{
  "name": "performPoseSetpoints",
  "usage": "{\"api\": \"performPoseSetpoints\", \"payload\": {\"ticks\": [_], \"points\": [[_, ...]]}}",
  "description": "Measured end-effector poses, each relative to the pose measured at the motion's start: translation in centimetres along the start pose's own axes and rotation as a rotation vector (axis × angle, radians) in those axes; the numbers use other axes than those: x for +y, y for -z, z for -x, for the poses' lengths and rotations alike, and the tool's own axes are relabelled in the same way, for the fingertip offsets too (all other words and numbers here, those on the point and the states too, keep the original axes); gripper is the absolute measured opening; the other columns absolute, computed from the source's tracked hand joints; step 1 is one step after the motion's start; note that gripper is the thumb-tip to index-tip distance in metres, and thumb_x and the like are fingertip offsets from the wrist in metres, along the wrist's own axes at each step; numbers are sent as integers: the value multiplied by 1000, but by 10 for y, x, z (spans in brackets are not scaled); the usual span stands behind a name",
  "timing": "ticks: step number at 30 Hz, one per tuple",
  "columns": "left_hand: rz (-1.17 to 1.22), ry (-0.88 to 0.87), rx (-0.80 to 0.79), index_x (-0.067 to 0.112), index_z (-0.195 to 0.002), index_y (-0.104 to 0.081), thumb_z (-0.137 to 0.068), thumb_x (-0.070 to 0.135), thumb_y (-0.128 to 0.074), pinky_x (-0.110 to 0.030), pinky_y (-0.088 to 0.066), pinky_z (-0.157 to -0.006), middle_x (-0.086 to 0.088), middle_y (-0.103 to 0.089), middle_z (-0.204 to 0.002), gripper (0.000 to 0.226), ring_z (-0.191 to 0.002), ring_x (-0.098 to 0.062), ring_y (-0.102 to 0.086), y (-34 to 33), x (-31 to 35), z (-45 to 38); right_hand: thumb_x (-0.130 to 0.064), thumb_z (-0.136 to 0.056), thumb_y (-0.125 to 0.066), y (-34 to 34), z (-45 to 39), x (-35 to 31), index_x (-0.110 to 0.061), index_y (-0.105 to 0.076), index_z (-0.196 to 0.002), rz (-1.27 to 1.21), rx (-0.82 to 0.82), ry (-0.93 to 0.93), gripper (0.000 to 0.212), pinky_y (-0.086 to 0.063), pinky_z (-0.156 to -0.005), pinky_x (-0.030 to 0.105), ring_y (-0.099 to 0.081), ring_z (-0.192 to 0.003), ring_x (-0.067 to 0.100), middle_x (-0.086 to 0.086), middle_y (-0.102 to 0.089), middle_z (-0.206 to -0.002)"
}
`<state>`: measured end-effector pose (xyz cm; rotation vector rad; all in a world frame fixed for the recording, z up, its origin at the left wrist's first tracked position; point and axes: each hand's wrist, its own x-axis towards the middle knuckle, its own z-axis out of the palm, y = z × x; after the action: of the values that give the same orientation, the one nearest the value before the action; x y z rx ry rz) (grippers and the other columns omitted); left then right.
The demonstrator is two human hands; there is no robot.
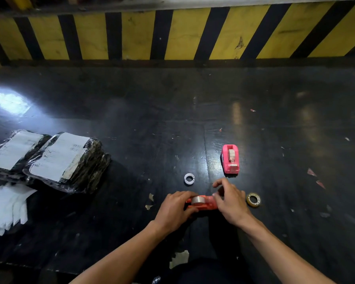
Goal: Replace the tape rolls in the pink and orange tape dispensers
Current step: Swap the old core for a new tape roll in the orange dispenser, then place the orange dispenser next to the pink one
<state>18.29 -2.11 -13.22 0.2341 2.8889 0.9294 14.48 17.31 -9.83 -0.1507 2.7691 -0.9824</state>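
- My left hand (175,210) wraps the left end of the orange dispenser (203,203), fingers curled over its top and thumb along the near side; grip closed on it.
- My right hand (231,201) sits over the dispenser's right end, fingers bent and pressed together at the tips. They seem to pinch a strip of tape, though I cannot tell for certain.
- A roll of tape (198,200) sits in the orange dispenser between my two hands, its shiny grey face up.
- The orange dispenser lies on the dark table (152,119), near edge, slightly right of centre.
- The pink dispenser (230,158) stands farther off, beyond my right hand, apart from it, with a roll showing in its well.
- A white plastic ring (189,178) lies on the table just beyond my left hand, not touching anything.
- A yellowish, nearly used-up tape roll (253,199) lies flat just right of my right hand.
- Far left: two black wrapped parcels (64,160) with white labels, side by side; white gloves (8,208) lie on the near side of them.
- A yellow-and-black striped wall (172,33) runs along the far edge.
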Motion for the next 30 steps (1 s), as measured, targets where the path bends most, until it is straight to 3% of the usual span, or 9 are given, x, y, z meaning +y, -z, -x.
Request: {"api": "performPoseSetpoints", "payload": {"ticks": [3, 8, 11, 25, 30], "points": [[1, -1, 3, 31, -119, -63, -81, 39, -74, -39, -50, -92, 10, -72, -111, 40, -101, -14, -64, 1, 0, 0, -15, -85, -60, 6, 0, 9, -23, -54, -100, -53, -17, -16, 19, -41, -82, 39, -59, -90, 24, -11, -54, -79], [1, -1, -5, 32, -120, -62, -82, 40, -74, -39, -50, -93, 10, -72, -113, 41, -102, -12, -64, 0, 0, 0, -11, -87, -62, 22, -4, 22, -20, -53, -100, -171, -48, -64, 18, -41, -63, 27, -56, -75, 16, 0, -59, -82], [12, 6, -9, 32, -121, -62, -83, 39, -73, -39, -50, -94, 12, -71, -115, 41, -104, -11, -63, -1, -1, 1, -10, -87, -63, 22, -4, 27, -18, -55, -101, -214, -68, -84, 19, -41, -64, 18, -56, -77, 12, -1, -59, -84], [46, 1, 10, 28, -123, -63, -84, 35, -74, -35, -50, -94, 10, -71, -115, 41, -103, -12, -62, -2, -3, 2, -7, -83, -65, -21, 1, 40, -18, -56, -87, -339, 56, -168, 14, -42, -67, 28, -56, -72, 12, -7, -60, -75], [76, 11, -8, 31, -127, -60, -86, 36, -72, -33, -48, -99, 12, -68, -122, 44, -110, -7, -60, -2, -4, 3, -5, -81, -65, -18, -3, 49, -16, -57, -86, -226, -63, -142, 14, -40, -61, 20, -57, -73, 17, -4, -62, -76]]}}
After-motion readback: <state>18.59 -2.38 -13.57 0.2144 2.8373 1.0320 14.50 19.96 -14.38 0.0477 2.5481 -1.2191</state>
